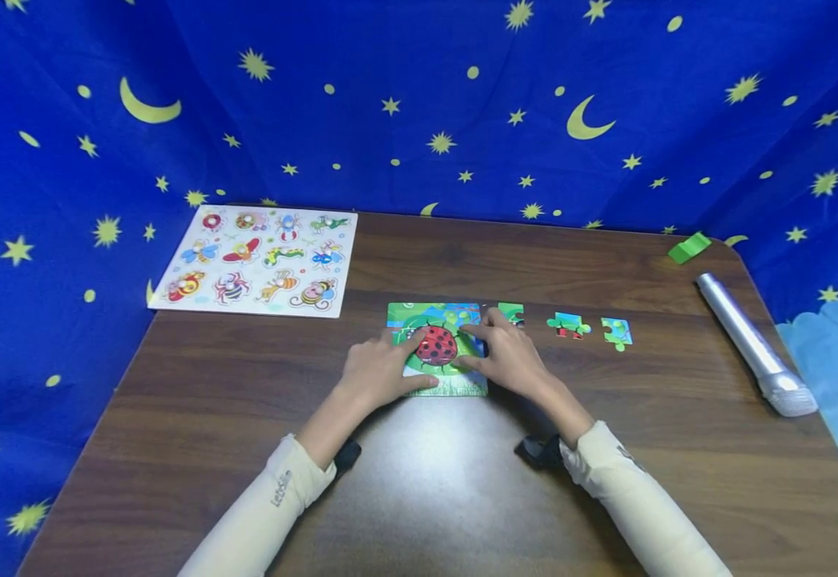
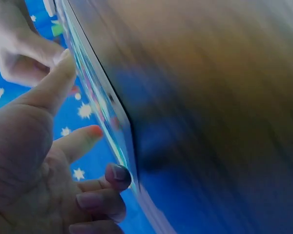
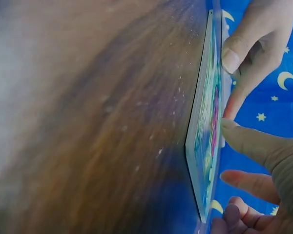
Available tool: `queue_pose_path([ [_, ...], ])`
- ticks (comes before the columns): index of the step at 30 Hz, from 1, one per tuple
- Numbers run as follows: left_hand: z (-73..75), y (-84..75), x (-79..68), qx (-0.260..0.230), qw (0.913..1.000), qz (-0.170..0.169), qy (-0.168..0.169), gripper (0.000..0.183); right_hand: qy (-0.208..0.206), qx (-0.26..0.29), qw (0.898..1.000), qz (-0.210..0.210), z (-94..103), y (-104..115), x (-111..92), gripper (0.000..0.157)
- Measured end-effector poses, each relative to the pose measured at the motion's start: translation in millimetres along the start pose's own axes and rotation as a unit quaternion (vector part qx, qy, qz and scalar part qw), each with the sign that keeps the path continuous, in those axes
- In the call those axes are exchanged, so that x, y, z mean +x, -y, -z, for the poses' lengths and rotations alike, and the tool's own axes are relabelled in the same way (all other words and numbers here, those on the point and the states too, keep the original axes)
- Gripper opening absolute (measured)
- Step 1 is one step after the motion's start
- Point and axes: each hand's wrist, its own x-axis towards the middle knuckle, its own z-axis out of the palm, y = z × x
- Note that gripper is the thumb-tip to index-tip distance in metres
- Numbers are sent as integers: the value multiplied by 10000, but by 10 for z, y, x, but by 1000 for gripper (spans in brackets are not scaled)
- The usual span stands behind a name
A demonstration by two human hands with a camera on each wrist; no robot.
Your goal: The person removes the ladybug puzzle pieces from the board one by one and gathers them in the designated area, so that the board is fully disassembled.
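Note:
A ladybug jigsaw puzzle (image 1: pixel 437 344) lies flat on the table between the two hands, its red spotted beetle on a green background. From the left, the left hand (image 1: pixel 376 367) rests its thumb and index finger, spread apart, on the picture. The right hand (image 1: pixel 511 357) touches the puzzle's right side with thumb and index finger, also apart. In the left wrist view the left hand (image 2: pixel 44 146) has its fingertips along the board's edge. The right wrist view shows the right thumb (image 3: pixel 249 141) against the picture's surface. One loose piece (image 1: pixel 511 312) is partly hidden behind the right hand.
Two more jigsaw pieces, one wide (image 1: pixel 569 324) and one narrower (image 1: pixel 617 332), lie to the right. An insect peg board (image 1: pixel 260 260) sits at the back left. A silver microphone (image 1: pixel 751 340) and a green block (image 1: pixel 689 248) are on the right. A starry blue curtain (image 1: pixel 361 48) hangs behind.

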Motion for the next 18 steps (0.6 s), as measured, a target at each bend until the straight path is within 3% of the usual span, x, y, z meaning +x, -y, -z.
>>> queue_pose_path([
  [9, -30, -57, 17, 358, 9993, -46, -38, 87, 320, 144, 9990, 291, -14, -1, 102, 56],
  [18, -39, -48, 34, 300, 9995, -21, 35, 87, 790, 484, 9948, 425, 33, -80, 175, 50],
])
